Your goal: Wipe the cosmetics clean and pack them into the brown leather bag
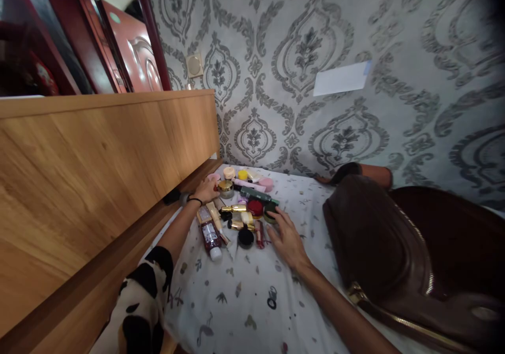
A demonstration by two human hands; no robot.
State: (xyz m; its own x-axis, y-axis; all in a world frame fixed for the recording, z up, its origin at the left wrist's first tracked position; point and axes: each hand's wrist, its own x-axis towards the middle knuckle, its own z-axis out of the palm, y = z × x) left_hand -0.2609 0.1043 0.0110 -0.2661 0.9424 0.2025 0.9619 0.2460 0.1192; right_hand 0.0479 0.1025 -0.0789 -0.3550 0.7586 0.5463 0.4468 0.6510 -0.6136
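At the right hand: one dark green jar, round and low, at the cluster's right edge; fingers spread, tips at its rim.
At the left hand: one gold-lidded jar, round and shiny; fingers reach its side, whether pinching anything I cannot tell.
Between the hands: one glossy red jar; one dark green tube, lying slantwise; two gold tubes, roughly side by side.
Near edge: one round black container; one dark red bottle, lying down, white-capped.
Beneath: one white printed cloth.
Right: one brown bag, gold-zipped.
Left: one wooden panel.
Wall: one white paper.
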